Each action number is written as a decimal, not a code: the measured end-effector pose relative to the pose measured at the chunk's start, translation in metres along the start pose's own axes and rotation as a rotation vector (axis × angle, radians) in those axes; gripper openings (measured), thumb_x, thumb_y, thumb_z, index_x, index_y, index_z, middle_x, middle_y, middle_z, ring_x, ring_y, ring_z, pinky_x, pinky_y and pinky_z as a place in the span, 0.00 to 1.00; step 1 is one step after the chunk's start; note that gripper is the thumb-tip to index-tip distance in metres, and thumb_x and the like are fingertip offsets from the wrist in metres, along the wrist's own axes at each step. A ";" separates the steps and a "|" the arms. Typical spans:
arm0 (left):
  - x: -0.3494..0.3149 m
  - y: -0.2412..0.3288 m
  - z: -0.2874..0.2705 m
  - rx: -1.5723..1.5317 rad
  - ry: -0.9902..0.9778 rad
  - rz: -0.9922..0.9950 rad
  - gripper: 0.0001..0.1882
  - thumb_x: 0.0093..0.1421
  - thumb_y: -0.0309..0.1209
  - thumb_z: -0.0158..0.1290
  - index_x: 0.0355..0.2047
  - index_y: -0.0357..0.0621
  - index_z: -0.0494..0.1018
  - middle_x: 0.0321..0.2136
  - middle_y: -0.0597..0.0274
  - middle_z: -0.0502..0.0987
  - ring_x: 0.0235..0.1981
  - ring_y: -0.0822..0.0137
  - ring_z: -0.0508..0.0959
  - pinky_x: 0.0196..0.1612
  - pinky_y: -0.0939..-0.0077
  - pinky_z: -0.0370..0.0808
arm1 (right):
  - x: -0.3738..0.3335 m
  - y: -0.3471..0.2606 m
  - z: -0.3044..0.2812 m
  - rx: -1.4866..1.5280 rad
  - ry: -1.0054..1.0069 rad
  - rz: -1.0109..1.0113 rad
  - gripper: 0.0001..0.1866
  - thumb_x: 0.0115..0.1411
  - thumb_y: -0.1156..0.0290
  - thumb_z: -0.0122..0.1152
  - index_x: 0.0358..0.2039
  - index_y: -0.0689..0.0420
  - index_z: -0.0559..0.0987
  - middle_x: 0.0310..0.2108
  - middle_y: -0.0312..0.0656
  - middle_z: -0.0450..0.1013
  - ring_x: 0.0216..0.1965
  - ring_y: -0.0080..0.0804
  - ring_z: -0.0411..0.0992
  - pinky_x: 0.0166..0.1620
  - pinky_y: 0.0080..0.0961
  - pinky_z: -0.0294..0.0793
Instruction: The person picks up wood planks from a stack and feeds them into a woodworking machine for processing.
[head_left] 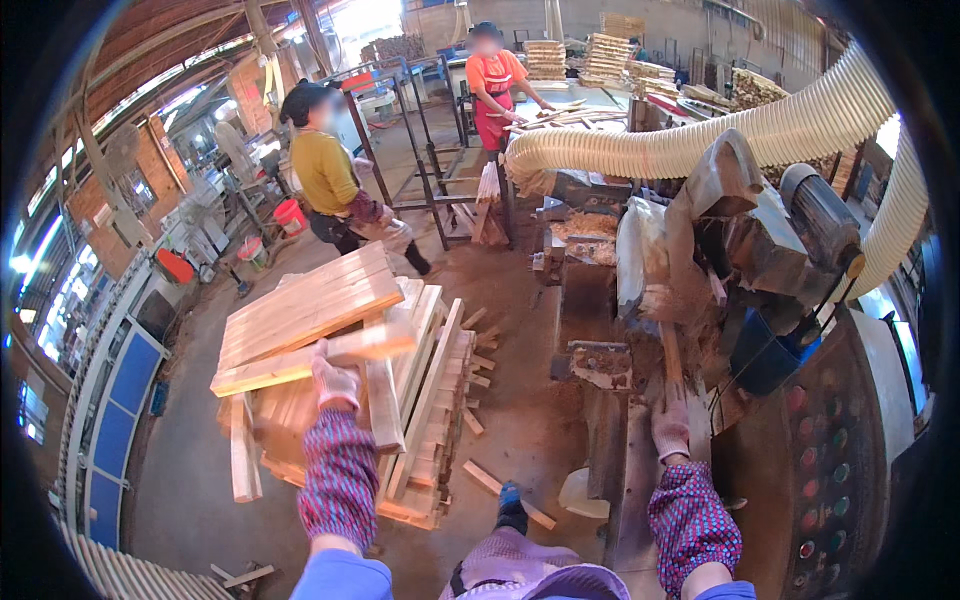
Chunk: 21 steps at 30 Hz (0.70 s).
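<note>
My left hand (336, 382), in a pale work glove, is closed around a wooden batten (372, 343), slightly blurred, over the near side of a lumber stack (290, 425). Wide planks (310, 305) lie side by side on top of that stack, behind the batten. On the right, my gloved right hand (671, 430) rests at the near end of a narrow wooden strip (672, 358) on the bed of a woodworking machine (630, 480). Its fingers appear closed on the strip's end, though they are partly hidden. The strip's far end runs under the machine's head.
A ribbed hose (700, 145) arches over the machine, near a motor (820, 215) and a blue bucket (765, 350). A control panel (825, 480) stands at right. Two co-workers, one in a yellow top (325, 170), one in a red apron (490, 95), are beyond. Offcuts (510, 493) litter the floor.
</note>
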<state>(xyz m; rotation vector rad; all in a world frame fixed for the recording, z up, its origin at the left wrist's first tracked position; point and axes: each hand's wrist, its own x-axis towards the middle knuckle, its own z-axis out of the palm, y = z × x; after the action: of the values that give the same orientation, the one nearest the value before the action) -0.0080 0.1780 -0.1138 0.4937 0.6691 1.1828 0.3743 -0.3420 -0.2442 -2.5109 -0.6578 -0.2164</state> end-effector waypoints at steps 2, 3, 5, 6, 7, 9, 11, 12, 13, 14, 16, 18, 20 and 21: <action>-0.082 0.000 0.013 0.021 -0.081 0.102 0.17 0.64 0.44 0.53 0.43 0.45 0.76 0.38 0.64 0.79 0.38 0.64 0.79 0.43 0.69 0.77 | -0.018 -0.044 -0.002 0.553 -0.065 0.035 0.27 0.64 0.67 0.60 0.62 0.62 0.70 0.58 0.55 0.71 0.59 0.52 0.69 0.63 0.36 0.67; -0.127 -0.004 0.023 0.024 -0.080 0.179 0.17 0.64 0.44 0.53 0.43 0.45 0.75 0.36 0.64 0.79 0.36 0.63 0.80 0.42 0.69 0.78 | -0.031 -0.078 -0.010 0.670 -0.032 -0.079 0.25 0.65 0.65 0.60 0.59 0.62 0.73 0.52 0.51 0.76 0.54 0.42 0.74 0.59 0.31 0.70; -0.203 -0.011 0.028 0.079 -0.146 0.023 0.16 0.65 0.43 0.52 0.43 0.44 0.75 0.35 0.62 0.78 0.37 0.64 0.79 0.42 0.67 0.79 | -0.065 -0.160 -0.084 0.866 -0.314 -0.020 0.26 0.64 0.70 0.63 0.62 0.61 0.72 0.45 0.41 0.79 0.45 0.23 0.75 0.50 0.22 0.74; -0.226 -0.020 0.021 0.138 -0.165 0.051 0.15 0.66 0.41 0.52 0.43 0.43 0.74 0.35 0.61 0.78 0.37 0.64 0.79 0.41 0.66 0.79 | -0.080 -0.185 -0.108 1.032 -0.480 -0.008 0.28 0.63 0.71 0.64 0.63 0.60 0.70 0.45 0.41 0.79 0.46 0.24 0.75 0.49 0.23 0.75; -0.246 -0.032 0.017 0.195 -0.186 0.074 0.13 0.66 0.39 0.53 0.44 0.43 0.73 0.35 0.60 0.78 0.37 0.64 0.79 0.40 0.66 0.79 | -0.097 -0.204 -0.137 1.144 -0.661 0.009 0.30 0.62 0.72 0.65 0.65 0.59 0.68 0.49 0.41 0.78 0.48 0.25 0.75 0.52 0.23 0.74; -0.297 -0.058 0.041 0.176 -0.189 -0.052 0.12 0.66 0.36 0.55 0.45 0.42 0.72 0.35 0.59 0.78 0.35 0.64 0.79 0.38 0.67 0.80 | -0.133 -0.226 -0.176 0.981 -0.686 -0.218 0.37 0.59 0.71 0.69 0.67 0.58 0.64 0.55 0.44 0.74 0.52 0.27 0.73 0.54 0.27 0.74; -0.326 -0.089 0.046 0.194 -0.224 -0.179 0.14 0.65 0.35 0.57 0.46 0.42 0.71 0.33 0.60 0.78 0.32 0.65 0.79 0.36 0.68 0.80 | -0.168 -0.224 -0.181 0.736 -0.624 -0.483 0.44 0.55 0.59 0.71 0.68 0.61 0.61 0.65 0.56 0.63 0.61 0.46 0.70 0.61 0.35 0.71; -0.340 -0.100 0.047 0.179 -0.246 -0.213 0.14 0.65 0.36 0.57 0.46 0.41 0.71 0.33 0.60 0.78 0.31 0.65 0.79 0.35 0.69 0.80 | -0.182 -0.230 -0.190 0.650 -0.695 -0.415 0.47 0.55 0.58 0.71 0.69 0.61 0.58 0.66 0.58 0.61 0.62 0.49 0.68 0.62 0.35 0.69; -0.351 -0.116 0.052 0.159 -0.283 -0.261 0.15 0.65 0.38 0.57 0.45 0.41 0.71 0.33 0.60 0.78 0.30 0.66 0.79 0.34 0.70 0.79 | -0.194 -0.230 -0.199 0.553 -0.749 -0.335 0.50 0.54 0.56 0.70 0.70 0.61 0.55 0.67 0.60 0.59 0.63 0.52 0.66 0.63 0.36 0.67; -0.360 -0.130 0.055 0.207 -0.272 -0.301 0.17 0.64 0.40 0.59 0.44 0.41 0.71 0.32 0.61 0.78 0.28 0.67 0.78 0.32 0.72 0.79 | -0.210 -0.215 -0.187 0.639 -0.688 -0.236 0.49 0.55 0.59 0.68 0.71 0.61 0.53 0.66 0.60 0.59 0.63 0.53 0.66 0.63 0.36 0.66; -0.348 -0.180 0.021 0.550 -0.220 -0.252 0.22 0.63 0.47 0.59 0.42 0.40 0.71 0.30 0.60 0.77 0.28 0.68 0.78 0.32 0.71 0.79 | -0.246 -0.181 -0.167 0.644 -0.523 -0.156 0.49 0.54 0.59 0.68 0.70 0.61 0.54 0.66 0.60 0.60 0.64 0.54 0.65 0.64 0.38 0.66; -0.359 -0.189 0.036 0.938 -0.069 -0.301 0.24 0.63 0.51 0.59 0.38 0.40 0.71 0.27 0.60 0.76 0.26 0.67 0.78 0.28 0.72 0.78 | -0.277 -0.148 -0.169 0.544 -0.457 0.023 0.48 0.54 0.58 0.68 0.69 0.62 0.56 0.66 0.60 0.60 0.63 0.56 0.65 0.63 0.38 0.66; -0.358 -0.191 0.032 0.450 -0.268 -0.425 0.21 0.67 0.46 0.54 0.46 0.41 0.66 0.32 0.58 0.77 0.27 0.65 0.78 0.28 0.66 0.82 | -0.319 -0.109 -0.165 0.376 -0.378 0.139 0.47 0.52 0.59 0.69 0.68 0.62 0.58 0.65 0.61 0.61 0.63 0.55 0.65 0.64 0.38 0.66; -0.355 -0.189 0.029 0.459 -0.242 -0.402 0.20 0.67 0.45 0.54 0.47 0.41 0.66 0.32 0.58 0.77 0.26 0.66 0.78 0.28 0.66 0.82 | -0.338 -0.091 -0.158 0.298 -0.332 0.175 0.48 0.52 0.60 0.71 0.68 0.63 0.58 0.63 0.63 0.62 0.64 0.53 0.65 0.64 0.38 0.65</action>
<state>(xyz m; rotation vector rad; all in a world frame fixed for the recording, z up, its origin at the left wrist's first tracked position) 0.0593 -0.2181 -0.1436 0.8291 0.7871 0.5747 0.0327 -0.4980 -0.1630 -2.3128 -0.5443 0.3450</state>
